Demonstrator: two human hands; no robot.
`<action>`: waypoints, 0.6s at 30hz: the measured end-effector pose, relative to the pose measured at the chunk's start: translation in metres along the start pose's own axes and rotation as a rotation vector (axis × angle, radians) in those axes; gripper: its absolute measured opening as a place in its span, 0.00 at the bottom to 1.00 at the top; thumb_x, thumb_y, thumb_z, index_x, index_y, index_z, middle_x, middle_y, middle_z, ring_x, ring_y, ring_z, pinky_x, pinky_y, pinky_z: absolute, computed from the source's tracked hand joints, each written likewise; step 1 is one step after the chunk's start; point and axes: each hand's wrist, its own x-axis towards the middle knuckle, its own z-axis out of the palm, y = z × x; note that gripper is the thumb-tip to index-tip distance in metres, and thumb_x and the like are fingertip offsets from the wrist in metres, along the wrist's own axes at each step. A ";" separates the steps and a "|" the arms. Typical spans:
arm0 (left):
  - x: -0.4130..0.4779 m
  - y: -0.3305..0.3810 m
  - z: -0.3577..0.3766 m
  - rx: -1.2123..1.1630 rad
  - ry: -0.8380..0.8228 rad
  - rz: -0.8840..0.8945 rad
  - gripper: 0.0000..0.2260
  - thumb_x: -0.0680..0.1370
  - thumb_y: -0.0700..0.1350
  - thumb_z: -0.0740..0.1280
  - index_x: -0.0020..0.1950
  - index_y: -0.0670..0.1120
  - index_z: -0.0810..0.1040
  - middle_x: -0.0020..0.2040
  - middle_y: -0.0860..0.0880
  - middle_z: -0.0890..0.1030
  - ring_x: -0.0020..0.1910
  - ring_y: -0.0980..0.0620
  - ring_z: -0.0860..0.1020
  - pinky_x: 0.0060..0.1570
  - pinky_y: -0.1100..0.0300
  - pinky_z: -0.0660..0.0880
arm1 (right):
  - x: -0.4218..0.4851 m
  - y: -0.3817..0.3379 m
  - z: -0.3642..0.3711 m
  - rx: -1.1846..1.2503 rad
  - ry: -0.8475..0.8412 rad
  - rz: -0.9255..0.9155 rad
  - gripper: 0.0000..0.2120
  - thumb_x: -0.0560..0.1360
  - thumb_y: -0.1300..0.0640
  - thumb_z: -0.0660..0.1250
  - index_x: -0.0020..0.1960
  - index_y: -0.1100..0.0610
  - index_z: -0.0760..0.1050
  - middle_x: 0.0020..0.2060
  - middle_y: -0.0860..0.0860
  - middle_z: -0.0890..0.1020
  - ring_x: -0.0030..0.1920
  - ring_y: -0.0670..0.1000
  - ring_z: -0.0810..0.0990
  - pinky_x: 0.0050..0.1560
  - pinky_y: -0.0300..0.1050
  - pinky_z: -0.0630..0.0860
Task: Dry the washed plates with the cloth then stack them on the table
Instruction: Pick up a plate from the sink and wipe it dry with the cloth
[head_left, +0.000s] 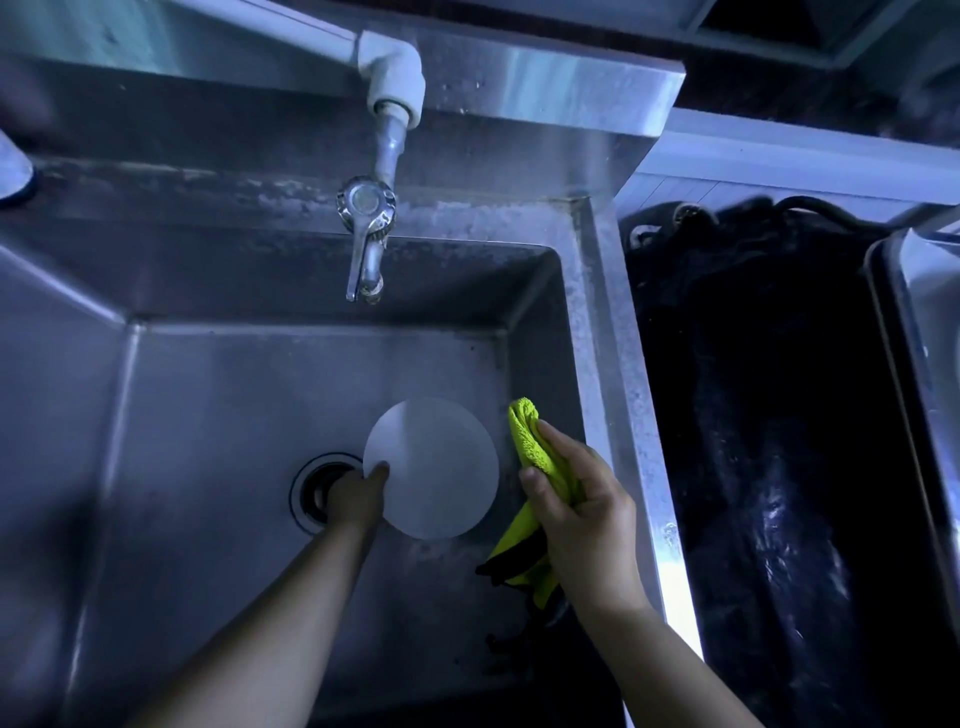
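A round white plate (439, 470) hangs over the steel sink basin (208, 426), held at its left edge by my left hand (358, 496), thumb on the plate's face. My right hand (582, 504) grips a bunched yellow-green cloth (535, 441) just to the right of the plate; the cloth's tip stands close to the plate's right rim, and a loose end hangs below my palm. Whether cloth and plate touch is not clear.
A steel tap (366, 244) on a white pipe elbow (395, 78) hangs over the back of the sink. The drain (317, 491) lies left of the plate. Right of the sink rim (618, 364) is a dark bin lined with black plastic (753, 415).
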 end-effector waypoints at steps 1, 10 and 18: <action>-0.002 0.002 0.000 -0.002 -0.001 0.002 0.19 0.81 0.47 0.63 0.63 0.33 0.75 0.51 0.40 0.78 0.45 0.45 0.75 0.46 0.54 0.72 | -0.001 -0.001 0.000 -0.004 0.004 0.000 0.24 0.73 0.62 0.72 0.57 0.35 0.74 0.51 0.41 0.81 0.52 0.40 0.79 0.53 0.34 0.75; -0.064 0.023 -0.051 0.079 0.162 0.410 0.18 0.80 0.50 0.62 0.35 0.39 0.71 0.31 0.47 0.72 0.33 0.48 0.71 0.35 0.51 0.73 | -0.013 -0.019 -0.014 0.067 0.043 0.055 0.20 0.74 0.58 0.71 0.55 0.34 0.75 0.49 0.40 0.82 0.50 0.40 0.80 0.51 0.36 0.76; -0.204 0.073 -0.117 0.076 0.279 0.882 0.22 0.80 0.44 0.64 0.27 0.56 0.65 0.24 0.58 0.67 0.26 0.59 0.65 0.26 0.65 0.58 | -0.014 -0.061 -0.031 0.205 0.034 0.100 0.14 0.75 0.53 0.70 0.58 0.40 0.77 0.40 0.33 0.82 0.40 0.34 0.79 0.34 0.26 0.72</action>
